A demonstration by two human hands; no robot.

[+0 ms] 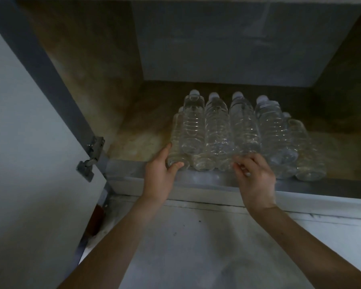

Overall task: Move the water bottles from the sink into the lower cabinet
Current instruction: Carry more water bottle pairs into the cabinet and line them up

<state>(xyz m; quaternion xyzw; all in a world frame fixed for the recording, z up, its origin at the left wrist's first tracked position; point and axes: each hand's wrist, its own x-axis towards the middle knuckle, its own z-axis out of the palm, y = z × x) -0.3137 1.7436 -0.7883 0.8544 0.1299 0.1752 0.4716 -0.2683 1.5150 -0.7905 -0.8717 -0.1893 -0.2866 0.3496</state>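
Cabinet door (29,142) stands open at far left w/ its hinge (92,157) at the frame edge. Inside, on the lower cabinet floor (138,140), the water bottles (217,130) lie on their sides in 2 layers, caps toward the back wall, bases toward the front rail (196,178); 4 clear ones on top, more beneath, the stack sitting centre to right of the opening. Left grip (161,174) is at the stack's left end: thumb laid across the base of the leftmost lower bottle (175,138), fingers up along its outer side, so it clasps that bottle's bottom end. Right grip (256,176) sits just in front of the bases approx mid-stack, fingers loosely bent, encloses no bottle; fingertips v. near the lower-row bases, can't tell if touching. Rightmost bottle (306,155) lies beyond that grip, apart from it. Both forearms reach in from the pale floor (196,247) below.
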